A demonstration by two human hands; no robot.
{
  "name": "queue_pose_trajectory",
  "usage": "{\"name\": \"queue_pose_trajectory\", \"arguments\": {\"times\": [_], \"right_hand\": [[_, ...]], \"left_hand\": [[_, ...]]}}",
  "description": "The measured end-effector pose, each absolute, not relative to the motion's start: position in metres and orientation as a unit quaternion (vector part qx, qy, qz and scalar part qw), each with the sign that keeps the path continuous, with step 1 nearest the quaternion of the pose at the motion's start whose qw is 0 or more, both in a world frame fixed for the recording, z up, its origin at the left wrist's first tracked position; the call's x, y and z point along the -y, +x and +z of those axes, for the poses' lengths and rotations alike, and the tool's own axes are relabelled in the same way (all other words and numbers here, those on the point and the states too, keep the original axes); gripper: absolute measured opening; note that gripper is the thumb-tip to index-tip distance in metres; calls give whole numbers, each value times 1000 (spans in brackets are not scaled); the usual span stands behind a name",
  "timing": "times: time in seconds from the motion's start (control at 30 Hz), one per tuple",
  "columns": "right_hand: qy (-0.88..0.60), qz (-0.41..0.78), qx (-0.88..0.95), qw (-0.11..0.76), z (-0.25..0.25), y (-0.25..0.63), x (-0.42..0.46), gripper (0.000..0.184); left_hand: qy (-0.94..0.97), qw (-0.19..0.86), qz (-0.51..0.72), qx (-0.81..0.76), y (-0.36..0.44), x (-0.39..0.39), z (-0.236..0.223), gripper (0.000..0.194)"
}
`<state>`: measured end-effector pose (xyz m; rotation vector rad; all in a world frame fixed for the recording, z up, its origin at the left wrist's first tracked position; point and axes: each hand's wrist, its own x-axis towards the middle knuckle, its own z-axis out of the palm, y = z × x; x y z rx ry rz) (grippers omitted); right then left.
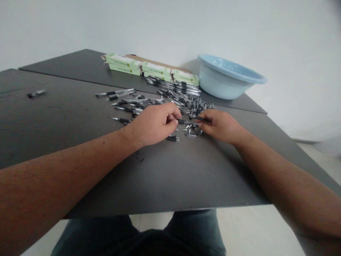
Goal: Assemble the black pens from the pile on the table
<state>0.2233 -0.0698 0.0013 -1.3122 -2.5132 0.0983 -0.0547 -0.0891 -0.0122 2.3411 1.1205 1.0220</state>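
Observation:
My left hand is closed in a pinch above the near side of the pen pile. A dark-gripped pen barrel sticks out to the right from its fingertips. Facing it, my right hand pinches a dark pen piece between thumb and fingers, pointing left. Small clear and silvery pen parts lie on the table just below, between the hands. A short black-and-clear pen part rests under my left hand. Behind my hands spreads a heap of pen parts, partly hidden by my left hand.
Pale green boxes stand in a row at the back, some stacked. To their right is a light blue basin near the wall. One pen piece lies apart on the left of the dark table.

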Motion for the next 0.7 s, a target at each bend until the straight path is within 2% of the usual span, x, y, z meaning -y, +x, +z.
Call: {"name": "queue_pose_trajectory", "arguments": {"times": [0.7], "right_hand": [[-380,30,914,142,-12,211,74,16]], "left_hand": [[824,175,360,-401,-54,89,-12,14]]}}
